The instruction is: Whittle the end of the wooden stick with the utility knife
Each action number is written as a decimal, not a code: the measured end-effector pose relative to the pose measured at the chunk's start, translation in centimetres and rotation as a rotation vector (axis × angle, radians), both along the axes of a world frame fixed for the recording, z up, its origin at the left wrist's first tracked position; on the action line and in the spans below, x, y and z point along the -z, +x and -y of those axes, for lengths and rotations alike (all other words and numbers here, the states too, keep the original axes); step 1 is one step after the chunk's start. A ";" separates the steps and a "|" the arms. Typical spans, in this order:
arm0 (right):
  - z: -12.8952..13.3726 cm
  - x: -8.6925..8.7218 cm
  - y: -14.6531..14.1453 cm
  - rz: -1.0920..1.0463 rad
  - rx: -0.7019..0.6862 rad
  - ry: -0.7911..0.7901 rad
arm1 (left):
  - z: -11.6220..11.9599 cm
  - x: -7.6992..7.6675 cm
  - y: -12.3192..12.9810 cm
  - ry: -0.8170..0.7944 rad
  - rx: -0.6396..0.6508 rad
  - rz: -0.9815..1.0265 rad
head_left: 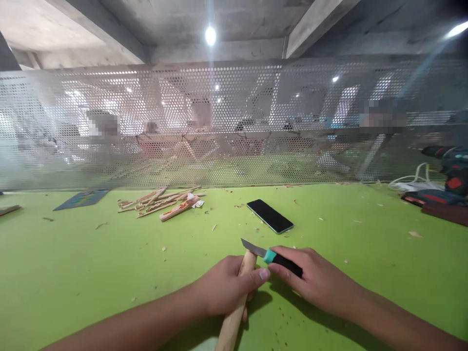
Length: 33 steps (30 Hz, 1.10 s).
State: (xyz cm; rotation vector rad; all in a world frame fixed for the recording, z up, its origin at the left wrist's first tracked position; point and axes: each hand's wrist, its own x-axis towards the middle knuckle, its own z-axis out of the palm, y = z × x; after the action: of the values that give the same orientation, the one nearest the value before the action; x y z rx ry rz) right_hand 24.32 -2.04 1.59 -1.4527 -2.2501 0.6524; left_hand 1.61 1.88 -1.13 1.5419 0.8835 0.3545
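My left hand (230,285) is wrapped round a pale wooden stick (231,327), which slants from the bottom edge up to the middle of the view. My right hand (310,275) grips a knife (287,264) with a black and teal handle. The knife's blade points to the upper left and lies across the upper end of the stick; whether it touches the wood is hard to tell. The tip of my left thumb is close to my right fingers, just below the teal collar.
Beyond my hands, a black phone (270,216) lies on the green table (109,263). Thin wooden sticks (157,202) are piled at back left, near a patterned sheet (81,199). A power drill (455,168) stands at right. A perforated metal screen (226,146) spans the back.
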 end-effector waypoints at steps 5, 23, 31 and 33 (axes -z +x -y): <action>0.0 -0.2 0.0 -0.035 -0.065 -0.016 | 0.3 -0.5 -0.1 0.021 -0.027 0.000; 0.2 -0.4 0.2 0.012 -0.084 -0.094 | 0.3 -1.1 -0.4 0.006 0.032 -0.033; 0.5 0.3 0.0 0.013 -0.049 -0.088 | 1.2 -2.5 -0.4 0.101 0.022 -0.142; 0.6 0.4 0.0 0.014 -0.030 -0.067 | 1.2 -2.4 -0.3 0.070 0.018 -0.117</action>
State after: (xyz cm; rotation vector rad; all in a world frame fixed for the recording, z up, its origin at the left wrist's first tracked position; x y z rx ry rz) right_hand 24.28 -2.59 1.17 -1.4610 -2.2856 0.7358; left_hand 1.28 0.71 1.27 1.6474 0.9560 0.2865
